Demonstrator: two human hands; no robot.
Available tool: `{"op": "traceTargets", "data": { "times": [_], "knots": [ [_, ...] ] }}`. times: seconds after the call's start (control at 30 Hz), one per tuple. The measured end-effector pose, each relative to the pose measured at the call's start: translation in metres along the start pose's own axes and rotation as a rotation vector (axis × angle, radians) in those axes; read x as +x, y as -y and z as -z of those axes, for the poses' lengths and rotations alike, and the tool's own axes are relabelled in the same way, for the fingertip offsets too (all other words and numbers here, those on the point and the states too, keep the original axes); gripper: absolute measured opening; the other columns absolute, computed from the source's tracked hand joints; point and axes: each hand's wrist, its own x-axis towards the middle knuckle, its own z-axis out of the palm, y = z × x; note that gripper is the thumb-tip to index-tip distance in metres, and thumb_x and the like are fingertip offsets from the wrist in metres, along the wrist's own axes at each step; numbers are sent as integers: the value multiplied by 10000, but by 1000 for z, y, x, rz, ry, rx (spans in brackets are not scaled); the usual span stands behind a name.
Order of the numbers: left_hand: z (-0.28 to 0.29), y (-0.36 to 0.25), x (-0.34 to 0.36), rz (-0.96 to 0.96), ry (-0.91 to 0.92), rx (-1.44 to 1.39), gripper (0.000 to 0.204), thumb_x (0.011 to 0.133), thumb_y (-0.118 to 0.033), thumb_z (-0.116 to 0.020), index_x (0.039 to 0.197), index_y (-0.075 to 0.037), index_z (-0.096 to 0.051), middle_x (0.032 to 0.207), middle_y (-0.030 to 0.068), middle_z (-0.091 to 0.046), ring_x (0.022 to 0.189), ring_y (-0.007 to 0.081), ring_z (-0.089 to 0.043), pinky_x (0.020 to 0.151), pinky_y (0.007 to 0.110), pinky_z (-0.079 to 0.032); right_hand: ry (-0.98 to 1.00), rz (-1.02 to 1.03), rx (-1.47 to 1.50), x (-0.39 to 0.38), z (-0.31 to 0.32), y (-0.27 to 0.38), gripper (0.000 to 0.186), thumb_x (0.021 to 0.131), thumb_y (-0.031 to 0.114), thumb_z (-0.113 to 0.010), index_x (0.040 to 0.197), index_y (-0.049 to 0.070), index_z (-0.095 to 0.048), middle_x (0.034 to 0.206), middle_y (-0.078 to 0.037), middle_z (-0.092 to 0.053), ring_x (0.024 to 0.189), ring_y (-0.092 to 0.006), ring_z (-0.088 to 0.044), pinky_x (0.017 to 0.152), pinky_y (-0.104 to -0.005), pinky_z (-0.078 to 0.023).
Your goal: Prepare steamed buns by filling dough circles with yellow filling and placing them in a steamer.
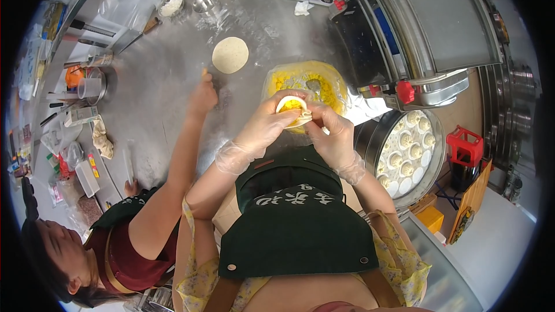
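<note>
Both of the person's hands wore thin clear gloves and met over one small dumpling wrapper (293,108) loaded with yellow filling. The left hand (267,124) cupped the wrapper from below, fingers curled around its rim, while the right hand (330,127) pinched the dough edge at the wrapper's 3 o'clock side, thumb and forefinger closed on it. The wrapper sat just in front of one bowl of yellow filling (304,84), at the bowl's 6 o'clock edge, with one spoon resting inside the bowl.

On the steel tabletop (167,69), at 10 o'clock from the bowl, lay one flat round disc of dough (230,55). A co-worker's hand (202,97) pressed a small rolling pin on the tabletop at 7 o'clock from that disc; whether its grip was tight could not be told.

At 4 o'clock from the person's hands stood one round steamer tray (370,138) holding roughly seventeen finished dumplings in rows. One dough sheeter machine (416,29) occupied the tabletop at 1 o'clock. Two small metal cups (205,3) stood at the far side, one of them holding white flour, and one red plastic basket (464,146) sat at 3 o'clock from the tray.
</note>
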Motion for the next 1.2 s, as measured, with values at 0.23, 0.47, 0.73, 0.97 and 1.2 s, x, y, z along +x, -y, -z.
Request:
{"op": "traceTargets", "data": {
  "times": [0.23, 0.47, 0.73, 0.97, 1.2],
  "knots": [
    [-7, -6, -6, -50, -96, -255, 497, 909, -47, -607, 1379, -19, -446, 1329, 87, -518, 1195, 161, -513, 1030, 297, -405, -112, 54, -43, -7, -9, -8, 232, 788, -71, -687, 1007, 0, -653, 866, -95, -701, 693, -130, -663, 640, -252, -532],
    [-28, 30, -4, -235, -315, -253, 450, 960, -32, -532, 1391, -2, -408, 1330, 93, -484, 1225, 169, -479, 1069, 320, -369, -185, 66, -40, -6, -21, -3, 195, 782, -49, -706, 961, 12, -658, 878, -97, -703, 683, -160, -664, 618, -265, -525],
    [-28, 14, -7, -217, -223, -730, 413, 977, -109, -522, 1375, -27, -448, 1315, 88, -506, 1254, 189, -472, 1081, 362, -371, -150, 119, -52, -11, -20, -4, 259, 769, -100, -692, 1007, -4, -655, 949, -109, -701, 760, -135, -669, 688, -255, -541],
    [-28, 30, -4, -224, -253, -631, 360, 955, -139, -571, 1298, -35, -541, 1314, 101, -548, 1257, 213, -494, 1083, 385, -386, -194, 152, -63, -12, -22, -3, 242, 758, -75, -722, 971, 17, -652, 910, -113, -694, 718, -184, -675, 631, -268, -534],
    [-30, 27, -7, -245, -254, -466, 318, 958, -64, -551, 1274, -23, -552, 1300, 81, -555, 1195, 168, -526, 1044, 338, -414, -152, 82, -21, -15, -19, -7, 281, 773, -98, -691, 1031, 5, -650, 945, -90, -696, 754, -117, -655, 690, -253, -537]
  ]
}}
